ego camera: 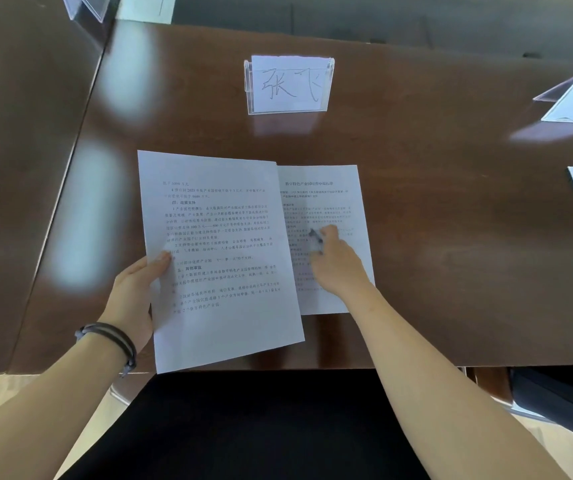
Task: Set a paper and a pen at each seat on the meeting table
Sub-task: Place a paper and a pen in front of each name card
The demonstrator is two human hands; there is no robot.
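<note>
Nearest, the left hand grips a stack of papers at its left edge, thumb on top, lifted and tilted over the near edge of the bench. Just beyond, the right hand has its fingers curled on a pen above a paper that lies flat on the bench before the name card. If the pen is released carelessly it may roll off the paper, I think, and the overlapping stack could drag the paper askew.
</note>
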